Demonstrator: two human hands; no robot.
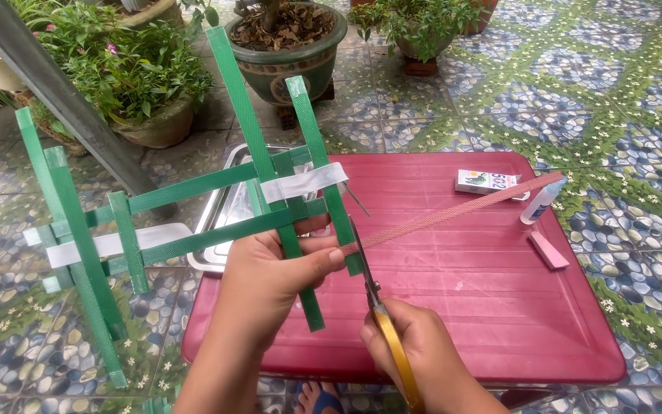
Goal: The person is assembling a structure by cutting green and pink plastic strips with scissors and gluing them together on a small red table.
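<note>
My left hand (273,280) grips a loose weave of green plastic straps (193,199) with two white straps through it, held upright above the red table (492,307). A pink strap (453,211) runs from my left thumb out to the right over the table. My right hand (411,345) holds yellow-handled scissors (381,310). Their blades point up and meet the near end of the pink strap beside my left thumb.
On the table's right side lie a small white box (486,181), a white glue bottle (542,201) and a short pink piece (548,250). A metal tray (227,211) sits at the table's left edge. Potted plants (289,50) stand behind on the tiled floor.
</note>
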